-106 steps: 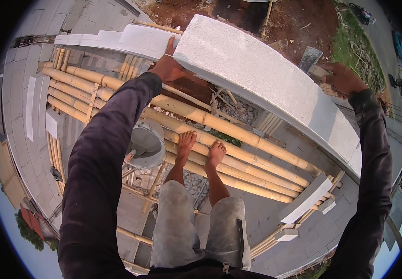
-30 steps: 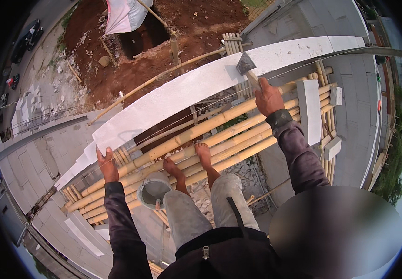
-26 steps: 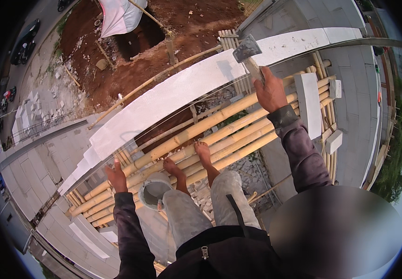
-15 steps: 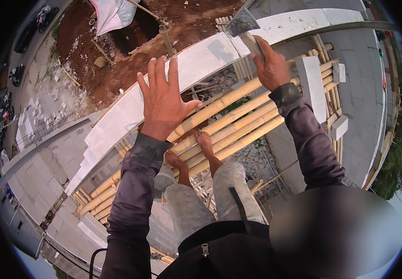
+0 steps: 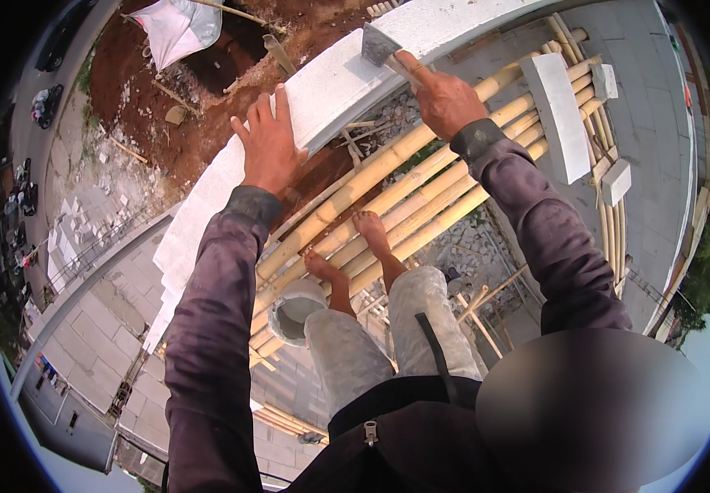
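Note:
My right hand [image 5: 447, 100] is closed around the handle of a scraper [image 5: 380, 46] with a flat grey, flared blade. Its blade rests at the top of a white block wall [image 5: 334, 90], close to the far edge. On the same wall, further left, my left hand [image 5: 270, 144] lies with fingers spread and holds nothing. Beneath me, my bare feet stand on bamboo poles [image 5: 404, 197] laid side by side along the wall.
A bucket [image 5: 296, 312] with grey contents stands left of my legs. On the poles at right lies a long white block [image 5: 555, 119], with smaller block pieces [image 5: 615, 182] beyond. Rubble [image 5: 474, 259] lies far below the poles, and a dirt pit [image 5: 223, 62] beyond the wall.
My right hand has moved the scraper leftward and closer to my left hand. My left hand has shifted slightly along the wall. The view has tilted, showing more of the bucket.

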`<state>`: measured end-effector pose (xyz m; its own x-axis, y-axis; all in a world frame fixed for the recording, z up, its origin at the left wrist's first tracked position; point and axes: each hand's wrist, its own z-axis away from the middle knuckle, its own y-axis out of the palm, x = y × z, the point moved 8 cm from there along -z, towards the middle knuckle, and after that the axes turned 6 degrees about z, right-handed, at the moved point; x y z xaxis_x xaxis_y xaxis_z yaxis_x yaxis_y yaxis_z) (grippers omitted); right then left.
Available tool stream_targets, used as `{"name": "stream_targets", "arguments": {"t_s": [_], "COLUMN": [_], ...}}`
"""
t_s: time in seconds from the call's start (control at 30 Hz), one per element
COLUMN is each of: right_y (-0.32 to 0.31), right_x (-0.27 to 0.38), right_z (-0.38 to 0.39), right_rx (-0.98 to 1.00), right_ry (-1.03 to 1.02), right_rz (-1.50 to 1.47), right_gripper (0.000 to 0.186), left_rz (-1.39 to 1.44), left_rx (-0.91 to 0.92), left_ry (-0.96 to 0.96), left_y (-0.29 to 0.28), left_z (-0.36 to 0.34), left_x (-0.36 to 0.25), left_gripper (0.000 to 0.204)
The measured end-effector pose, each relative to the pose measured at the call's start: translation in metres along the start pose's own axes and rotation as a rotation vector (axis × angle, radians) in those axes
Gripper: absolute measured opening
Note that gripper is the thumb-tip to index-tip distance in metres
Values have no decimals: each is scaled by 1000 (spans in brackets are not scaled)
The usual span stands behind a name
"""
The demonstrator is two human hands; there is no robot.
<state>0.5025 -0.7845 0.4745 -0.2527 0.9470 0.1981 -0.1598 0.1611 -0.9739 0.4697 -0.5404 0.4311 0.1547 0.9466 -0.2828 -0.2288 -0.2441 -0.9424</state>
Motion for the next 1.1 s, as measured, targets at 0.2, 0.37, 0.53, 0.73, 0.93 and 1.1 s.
{"name": "stream_targets", "arguments": {"t_s": [0.2, 0.37, 0.53, 0.73, 0.93, 1.1], "right_y": [-24, -2, -50, -19, 77, 127], "right_x": [4, 1, 1, 2, 84, 159], "right_z": [7, 0, 45, 157, 292, 378], "right_rx": [-353, -68, -458, -306, 377, 862], "right_ry": [-125, 1, 117, 617, 1065, 1273], "right_rz": [-192, -82, -451, -922, -1330, -1434], "right_gripper": [62, 61, 45, 19, 12, 9], "left_rz": [12, 17, 44, 137, 170, 334], "left_rx": [-3, 22, 53, -12, -33, -235], "left_ry": [6, -37, -106, -114, -128, -36], "left_y": [0, 0, -12, -46, -86, -121], "left_z": [1, -1, 7, 43, 95, 182], "left_x": [0, 0, -2, -3, 5, 0], "left_gripper": [115, 115, 113, 103, 93, 67]}}
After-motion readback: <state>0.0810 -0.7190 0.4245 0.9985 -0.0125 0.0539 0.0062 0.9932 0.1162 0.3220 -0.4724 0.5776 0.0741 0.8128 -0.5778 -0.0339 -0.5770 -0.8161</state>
